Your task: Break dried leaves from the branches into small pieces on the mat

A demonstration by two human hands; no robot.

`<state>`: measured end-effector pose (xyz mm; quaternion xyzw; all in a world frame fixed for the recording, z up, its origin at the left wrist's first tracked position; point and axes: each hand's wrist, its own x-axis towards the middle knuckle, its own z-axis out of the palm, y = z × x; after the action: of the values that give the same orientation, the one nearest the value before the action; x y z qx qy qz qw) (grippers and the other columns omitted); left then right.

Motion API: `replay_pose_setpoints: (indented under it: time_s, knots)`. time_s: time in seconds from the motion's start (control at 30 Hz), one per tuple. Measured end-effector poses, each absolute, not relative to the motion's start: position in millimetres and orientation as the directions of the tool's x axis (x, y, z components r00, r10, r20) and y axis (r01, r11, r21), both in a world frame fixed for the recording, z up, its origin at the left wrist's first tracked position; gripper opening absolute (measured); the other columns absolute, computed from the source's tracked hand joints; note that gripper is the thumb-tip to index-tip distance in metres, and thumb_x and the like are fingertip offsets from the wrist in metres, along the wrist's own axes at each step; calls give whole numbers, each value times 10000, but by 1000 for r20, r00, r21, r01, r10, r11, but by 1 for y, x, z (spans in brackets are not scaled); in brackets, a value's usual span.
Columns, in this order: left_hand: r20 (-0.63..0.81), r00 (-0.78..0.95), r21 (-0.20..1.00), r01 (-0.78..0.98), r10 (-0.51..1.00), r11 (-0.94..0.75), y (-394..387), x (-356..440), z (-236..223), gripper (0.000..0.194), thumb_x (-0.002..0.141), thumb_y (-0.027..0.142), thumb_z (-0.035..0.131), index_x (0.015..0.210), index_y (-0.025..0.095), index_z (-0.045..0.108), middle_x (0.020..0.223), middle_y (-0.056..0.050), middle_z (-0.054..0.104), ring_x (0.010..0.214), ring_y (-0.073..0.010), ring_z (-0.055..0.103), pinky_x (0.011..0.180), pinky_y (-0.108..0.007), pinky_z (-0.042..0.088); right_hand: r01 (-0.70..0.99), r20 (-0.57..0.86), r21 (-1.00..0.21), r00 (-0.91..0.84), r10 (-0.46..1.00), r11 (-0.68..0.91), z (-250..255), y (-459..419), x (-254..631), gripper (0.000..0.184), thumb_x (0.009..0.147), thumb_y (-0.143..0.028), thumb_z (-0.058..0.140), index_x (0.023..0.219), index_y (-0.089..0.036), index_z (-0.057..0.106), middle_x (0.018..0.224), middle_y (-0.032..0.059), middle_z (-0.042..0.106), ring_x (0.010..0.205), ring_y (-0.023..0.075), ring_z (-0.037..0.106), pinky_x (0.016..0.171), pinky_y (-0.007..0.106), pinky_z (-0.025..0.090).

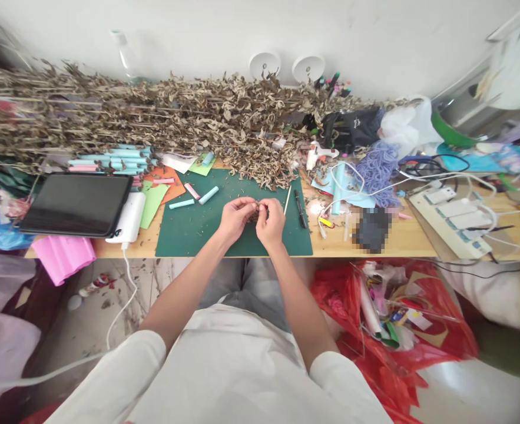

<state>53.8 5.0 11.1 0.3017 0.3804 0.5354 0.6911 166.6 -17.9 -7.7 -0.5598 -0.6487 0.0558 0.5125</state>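
Note:
Over the green cutting mat (189,232), my left hand (237,220) and my right hand (271,224) meet with fingertips pinched together. Brown dried leaves (253,217) show between them, partly hidden by the fingers. Just beyond my hands lies a loose heap of dried leaves (264,168). To the left on the mat are a pink paper roll (192,191) and blue paper rolls (209,195). A thin wooden stick (287,200) and a black pen (300,209) lie to the right of my right hand.
Dried leafy stalks (145,112) run along the wall. At left are a tablet (78,203), a white power bank (128,217) and stacked paper rolls (127,158). A glue gun (319,154), purple yarn (378,171) and power strip (451,221) lie right; a red bag (339,294) stands below.

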Motion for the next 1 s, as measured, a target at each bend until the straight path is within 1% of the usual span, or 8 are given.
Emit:
replay_pose_setpoints:
  time_s: [0.17,0.33,0.43,0.53,0.67,0.73,0.87,1.0]
  knots:
    - [-46,93,960,-270,995,70,5,47,15,254,622,305,834,780,150,709,733,-14,704,638,-114,631,640,-256,518,706,595,-624,152,790,334,-9,-19,166,169,977,-251,388,900,-216,534,878,75,622,870,217,562,797,357,429]
    - [17,173,989,-145,985,9,3,41,21,220,647,311,803,768,148,720,763,-39,717,664,-134,640,638,-263,539,730,600,-608,163,783,313,-9,-17,167,170,976,-230,393,906,-215,547,867,67,631,856,212,571,773,341,425]
    - [19,219,989,-146,975,14,0,39,21,206,662,305,796,771,146,725,802,-51,728,712,-149,659,697,-287,551,752,599,-591,167,783,292,-8,-17,166,166,971,-219,417,909,-205,570,871,67,649,852,211,578,773,339,421]
    - [-7,140,981,-192,990,34,2,34,18,229,651,317,820,774,146,729,790,-49,734,695,-152,659,693,-296,546,780,601,-550,123,790,297,-8,-18,165,140,958,-236,487,907,-207,615,882,54,693,867,208,601,809,348,409]
    - [-51,76,976,-205,996,65,7,26,12,272,616,312,854,816,152,764,823,-54,753,739,-164,673,768,-318,549,767,585,-583,166,794,269,-9,-18,166,136,928,-273,563,839,-213,647,838,40,716,834,204,626,818,354,419]
    - [-68,72,973,-216,995,82,9,23,10,302,622,324,855,860,157,775,866,-61,761,770,-173,681,811,-335,549,755,575,-596,164,802,273,-9,-18,167,119,916,-236,553,875,-214,662,870,46,726,856,212,634,831,365,432]
    - [-75,74,969,-232,994,91,10,23,6,302,621,321,856,865,161,780,882,-62,765,786,-175,687,849,-347,546,735,579,-607,147,802,303,-4,-19,167,233,892,-156,488,1017,-210,678,997,68,732,952,229,636,886,393,449]
    - [-64,98,979,-186,993,81,11,28,5,278,635,328,842,844,157,776,840,-62,761,759,-180,687,826,-353,557,707,567,-626,125,814,328,-2,-19,166,195,932,-278,529,1026,-221,690,1014,73,734,964,229,638,892,399,456]
